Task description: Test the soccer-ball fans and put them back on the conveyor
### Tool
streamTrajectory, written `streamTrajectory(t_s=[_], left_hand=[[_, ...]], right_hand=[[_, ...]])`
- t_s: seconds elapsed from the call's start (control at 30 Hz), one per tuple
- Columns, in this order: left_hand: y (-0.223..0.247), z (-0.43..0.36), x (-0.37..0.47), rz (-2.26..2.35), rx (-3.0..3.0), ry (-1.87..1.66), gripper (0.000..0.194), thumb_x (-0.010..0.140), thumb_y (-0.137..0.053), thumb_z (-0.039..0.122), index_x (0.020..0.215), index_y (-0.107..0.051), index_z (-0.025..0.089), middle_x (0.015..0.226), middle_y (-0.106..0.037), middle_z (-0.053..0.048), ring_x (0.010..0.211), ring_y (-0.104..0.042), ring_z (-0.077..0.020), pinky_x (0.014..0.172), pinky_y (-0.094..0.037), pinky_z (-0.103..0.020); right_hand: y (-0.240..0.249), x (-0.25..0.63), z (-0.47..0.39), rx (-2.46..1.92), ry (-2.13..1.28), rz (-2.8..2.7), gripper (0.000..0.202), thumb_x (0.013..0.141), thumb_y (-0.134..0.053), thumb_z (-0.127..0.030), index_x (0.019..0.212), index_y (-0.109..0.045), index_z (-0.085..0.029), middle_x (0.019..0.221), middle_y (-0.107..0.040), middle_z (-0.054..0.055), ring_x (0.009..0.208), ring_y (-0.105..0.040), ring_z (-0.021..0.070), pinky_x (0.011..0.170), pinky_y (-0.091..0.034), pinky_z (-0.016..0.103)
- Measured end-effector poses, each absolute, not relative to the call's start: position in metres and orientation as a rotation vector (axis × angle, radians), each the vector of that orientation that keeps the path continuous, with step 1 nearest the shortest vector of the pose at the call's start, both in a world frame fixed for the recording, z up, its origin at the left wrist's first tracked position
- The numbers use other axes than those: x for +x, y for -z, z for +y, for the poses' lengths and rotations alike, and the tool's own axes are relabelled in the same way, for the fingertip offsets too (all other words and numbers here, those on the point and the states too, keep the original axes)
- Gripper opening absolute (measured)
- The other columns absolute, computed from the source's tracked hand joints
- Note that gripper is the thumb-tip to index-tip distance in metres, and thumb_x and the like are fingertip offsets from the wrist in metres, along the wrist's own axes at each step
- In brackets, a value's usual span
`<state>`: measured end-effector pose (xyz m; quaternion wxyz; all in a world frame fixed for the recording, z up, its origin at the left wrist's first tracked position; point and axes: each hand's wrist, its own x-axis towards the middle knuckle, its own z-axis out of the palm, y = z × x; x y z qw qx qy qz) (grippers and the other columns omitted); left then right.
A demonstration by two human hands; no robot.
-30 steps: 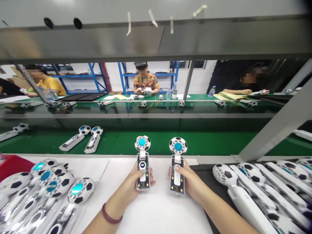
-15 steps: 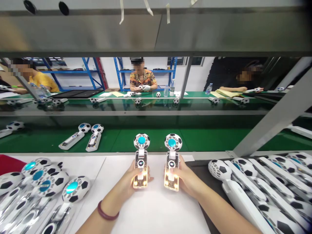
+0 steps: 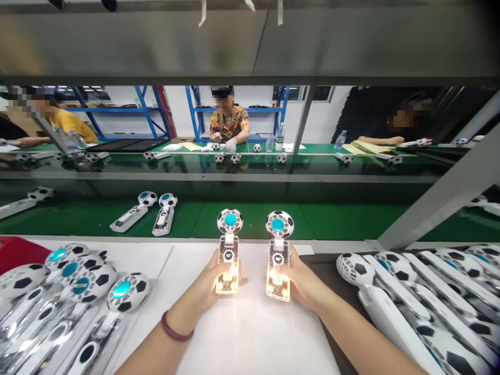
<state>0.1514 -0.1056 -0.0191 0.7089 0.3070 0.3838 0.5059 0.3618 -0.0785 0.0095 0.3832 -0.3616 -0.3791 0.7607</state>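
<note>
Two handheld fans with football-patterned heads and teal centres stand side by side over the white work surface. My left hand point(image 3: 214, 276) is closed around the left fan point(image 3: 229, 255), its thumb on the front of the clear handle. Around the right fan point(image 3: 278, 260) my right hand point(image 3: 299, 278) is wrapped, thumb also on the handle front. Both handles show a small round display and glow with warm lights near the bottom. The fingers behind the handles are mostly hidden.
Several fans in clear handles point(image 3: 127, 292) lie at the left, near a red bin point(image 3: 19, 252). More fans point(image 3: 355, 269) fill a black tray on the right. Two fans point(image 3: 163, 221) rest on the green belt point(image 3: 242, 211). A slanted metal post point(image 3: 433, 195) stands right; people sit across.
The view has shifted slightly, and the belt fans appear farther right. Both held fans remain in my hands, with their lights on. The person opposite has lowered a gloved hand toward the far belt.
</note>
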Motion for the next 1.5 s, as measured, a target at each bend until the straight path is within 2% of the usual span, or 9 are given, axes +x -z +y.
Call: streamTrajectory(t_s=[0.17,0.37,0.7,1.0,1.23,1.4,1.5], left_hand=[[0.018,-0.105,0.152,0.851,0.678,-1.108,0.027,0.074,-0.057,0.020,0.100,-0.049,0.022,0.084,-0.060,-0.002,0.069,-0.059,-0.0149,0.087,-0.044,-0.049],[0.015,-0.105,0.154,0.871,0.675,-1.123,0.025,0.072,-0.058,0.020,0.096,-0.049,0.021,0.080,-0.060,-0.001,0.068,-0.059,-0.0149,0.086,-0.045,-0.048],[0.016,-0.104,0.154,0.838,0.690,-1.110,0.024,0.074,-0.056,0.020,0.096,-0.047,0.020,0.077,-0.060,-0.001,0.065,-0.058,-0.0142,0.087,-0.044,-0.047],[0.020,-0.104,0.156,0.881,0.701,-1.155,0.034,0.070,-0.061,0.022,0.098,-0.043,0.022,0.077,-0.060,0.000,0.065,-0.058,-0.0141,0.084,-0.046,-0.049],[0.026,-0.102,0.153,0.831,0.753,-1.135,0.047,0.066,-0.071,0.025,0.104,-0.043,0.023,0.081,-0.059,0.000,0.068,-0.058,-0.0137,0.089,-0.044,-0.048],[0.028,-0.101,0.151,0.822,0.788,-1.115,0.046,0.067,-0.070,0.025,0.104,-0.043,0.023,0.082,-0.059,0.000,0.069,-0.058,-0.0133,0.089,-0.043,-0.048],[0.029,-0.101,0.151,0.814,0.789,-1.104,0.047,0.067,-0.070,0.026,0.105,-0.043,0.023,0.082,-0.060,-0.001,0.070,-0.058,-0.0136,0.090,-0.042,-0.048]], right_hand=[[-0.008,0.361,-0.079,-0.883,-1.944,-0.991,0.063,0.063,-0.069,-0.021,0.115,-0.035,-0.027,0.082,-0.057,-0.002,0.073,-0.058,0.0171,0.070,-0.044,0.032],[-0.007,0.361,-0.079,-0.864,-1.960,-1.029,0.054,0.065,-0.066,-0.022,0.108,-0.034,-0.026,0.078,-0.058,-0.002,0.069,-0.060,0.0179,0.068,-0.045,0.034],[-0.009,0.360,-0.079,-0.851,-1.936,-1.028,0.059,0.066,-0.066,-0.022,0.113,-0.031,-0.025,0.077,-0.058,-0.003,0.068,-0.059,0.0173,0.069,-0.044,0.034],[-0.002,0.362,-0.076,-0.822,-1.957,-1.047,0.060,0.068,-0.066,-0.024,0.115,-0.028,-0.027,0.080,-0.056,-0.002,0.073,-0.059,0.0183,0.073,-0.045,0.036],[0.000,0.362,-0.077,-0.856,-1.888,-1.128,0.085,0.063,-0.068,-0.022,0.128,-0.015,-0.031,0.088,-0.053,-0.001,0.075,-0.055,0.0162,0.072,-0.043,0.032],[0.010,0.364,-0.073,-1.011,-1.704,-1.238,0.087,0.061,-0.064,-0.021,0.133,-0.016,-0.030,0.097,-0.053,0.001,0.085,-0.053,0.0182,0.078,-0.042,0.033],[0.015,0.365,-0.070,-1.017,-1.670,-1.255,0.088,0.061,-0.063,-0.023,0.134,-0.015,-0.029,0.097,-0.053,0.002,0.085,-0.054,0.0187,0.079,-0.042,0.035]])
